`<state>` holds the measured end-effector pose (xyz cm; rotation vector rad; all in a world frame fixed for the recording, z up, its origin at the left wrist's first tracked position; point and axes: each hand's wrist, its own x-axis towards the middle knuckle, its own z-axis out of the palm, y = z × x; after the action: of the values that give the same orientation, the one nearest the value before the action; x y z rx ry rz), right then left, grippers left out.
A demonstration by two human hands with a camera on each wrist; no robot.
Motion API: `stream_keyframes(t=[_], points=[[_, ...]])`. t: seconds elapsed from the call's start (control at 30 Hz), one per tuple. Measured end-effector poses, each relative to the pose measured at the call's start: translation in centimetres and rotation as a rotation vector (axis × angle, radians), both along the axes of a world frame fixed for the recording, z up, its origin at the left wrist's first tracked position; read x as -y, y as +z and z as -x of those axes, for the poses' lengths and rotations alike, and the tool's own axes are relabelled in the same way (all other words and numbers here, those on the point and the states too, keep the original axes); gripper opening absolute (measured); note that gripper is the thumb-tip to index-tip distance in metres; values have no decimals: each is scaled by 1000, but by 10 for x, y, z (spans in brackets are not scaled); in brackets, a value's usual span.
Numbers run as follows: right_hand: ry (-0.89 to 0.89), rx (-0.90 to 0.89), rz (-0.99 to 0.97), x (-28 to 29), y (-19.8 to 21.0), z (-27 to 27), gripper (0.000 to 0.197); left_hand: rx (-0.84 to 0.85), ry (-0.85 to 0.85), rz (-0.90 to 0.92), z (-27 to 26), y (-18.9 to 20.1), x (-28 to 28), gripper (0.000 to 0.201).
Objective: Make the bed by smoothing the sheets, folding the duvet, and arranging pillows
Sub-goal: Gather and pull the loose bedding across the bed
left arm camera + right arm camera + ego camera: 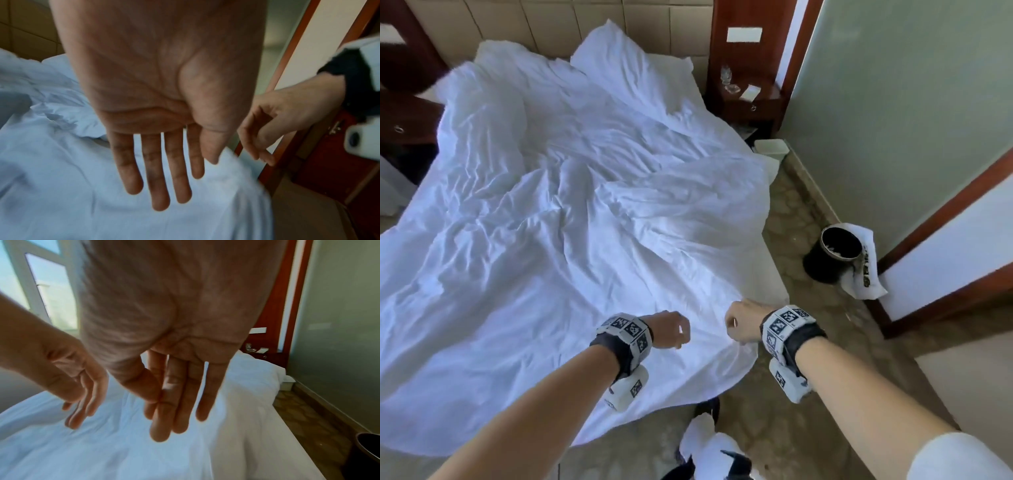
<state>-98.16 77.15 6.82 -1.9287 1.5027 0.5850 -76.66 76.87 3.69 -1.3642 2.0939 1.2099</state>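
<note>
A crumpled white duvet [551, 222] covers the bed, and its near right corner hangs over the foot end. A white pillow [616, 61] leans against the headboard at the far end. My left hand [671, 329] and right hand [743, 325] hover side by side over that near corner. In the left wrist view the left hand [164, 178] has straight, spread fingers above the duvet [61, 194] and holds nothing. The right hand [174, 402] in the right wrist view also hangs with straight fingers over the duvet [102, 451], empty.
A strip of bare mattress [770, 267] shows along the bed's right side. On the floor to the right stand a black bin [839, 250] with a white cloth and a small white bin [770, 149]. A wooden nightstand [750, 99] is at the far right. The wall is close.
</note>
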Motion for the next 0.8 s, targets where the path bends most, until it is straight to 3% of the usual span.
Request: stream_keyframes(t=[0.1,0.33,0.57,0.8], points=[[10,-33,18,-25,11,14,21,-107,91,-16,6,6,-26,14],[-37,33,95,-28,30,30,25,-54,144,51,5,25,-58,21],[-22,131,139,-11,44,49,24,0,241,173,25,50,-41,22],[-16,95,204,8,69,133,25,-10,244,219,107,63,-3,20]])
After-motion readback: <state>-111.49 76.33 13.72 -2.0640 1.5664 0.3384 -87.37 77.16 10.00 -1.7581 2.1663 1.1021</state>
